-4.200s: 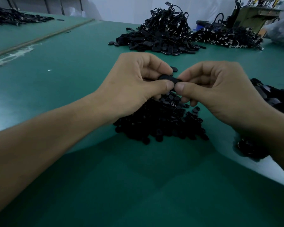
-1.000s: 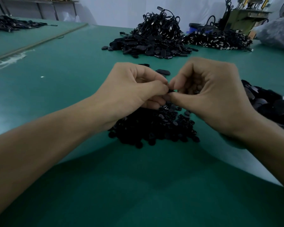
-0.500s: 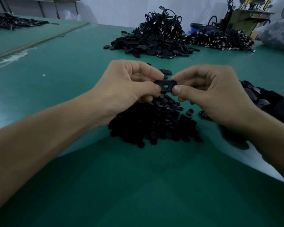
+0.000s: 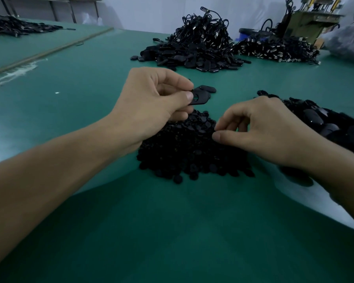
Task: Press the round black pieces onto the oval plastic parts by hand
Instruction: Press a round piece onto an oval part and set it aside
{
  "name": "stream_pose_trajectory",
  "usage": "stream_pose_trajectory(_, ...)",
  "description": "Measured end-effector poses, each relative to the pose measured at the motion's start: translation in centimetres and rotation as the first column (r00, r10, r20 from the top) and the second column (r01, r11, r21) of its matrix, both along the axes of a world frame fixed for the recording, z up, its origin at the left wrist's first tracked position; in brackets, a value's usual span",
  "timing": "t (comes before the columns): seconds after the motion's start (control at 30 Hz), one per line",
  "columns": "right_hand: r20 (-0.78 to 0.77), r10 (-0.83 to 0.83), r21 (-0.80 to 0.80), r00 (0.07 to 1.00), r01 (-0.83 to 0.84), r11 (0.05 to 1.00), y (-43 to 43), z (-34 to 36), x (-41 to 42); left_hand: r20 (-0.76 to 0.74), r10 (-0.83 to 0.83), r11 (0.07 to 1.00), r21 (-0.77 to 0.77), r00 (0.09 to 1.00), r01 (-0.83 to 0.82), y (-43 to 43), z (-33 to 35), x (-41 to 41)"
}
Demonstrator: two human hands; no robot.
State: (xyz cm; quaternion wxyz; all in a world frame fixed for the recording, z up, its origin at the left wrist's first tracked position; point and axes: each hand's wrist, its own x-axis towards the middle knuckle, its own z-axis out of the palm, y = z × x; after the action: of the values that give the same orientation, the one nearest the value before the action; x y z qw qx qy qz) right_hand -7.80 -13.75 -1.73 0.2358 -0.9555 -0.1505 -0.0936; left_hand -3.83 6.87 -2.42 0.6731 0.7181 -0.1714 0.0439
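Assembly step, head view: fetching a round piece for the oval part in hand. Left hand (image 4: 149,105) is raised above the green surface (image 4: 86,84). Its fingers (image 4: 178,99) pinch one oval plastic part (image 4: 200,97) by its near end, and the hole in the part shows just beyond the thumb tip. Right hand (image 4: 272,131) is low, at the right flank of the pile of round black pieces (image 4: 184,154), with thumb and forefinger curled and their tips nearly together. Whether a piece already sits between them cannot be told, black against black. The two hands are apart, and the held part is above the far edge of the pile.

To do the step well:
- Lift a single piece, not a cluster.
- Turn it so that its mating face meets the hole.
- Seat it squarely, then press with the thumb while the left fingers back the part from beneath.

A tilted piece would likely jam or spring off.

Further stock of oval parts (image 4: 325,123) lies just right of the right hand. One loose oval (image 4: 208,88) lies on the surface behind the held part. A heap of corded items (image 4: 198,50) stands well beyond.
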Motion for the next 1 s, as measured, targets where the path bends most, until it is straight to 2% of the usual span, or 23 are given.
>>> stream_pose_trajectory(0.6,-0.187,-0.009,0.053,0.982,0.019,0.998,0.43,-0.39,0.63,0.01,-0.029,0.999,0.032,1.0,0.029,-0.35,-0.12,-0.43)
stream_pose_trajectory(0.87,-0.098,-0.028,0.062,0.995,0.035,0.997,0.44,-0.53,0.64,0.02,-0.03,0.997,0.068,0.999,0.029,-0.22,-0.21,-0.32)
stream_pose_trajectory(1.0,0.041,-0.038,0.058,0.998,0.036,0.998,0.82,-0.21,0.18,0.027,-0.028,0.996,0.09,0.999,0.025,-0.18,-0.21,-0.31)
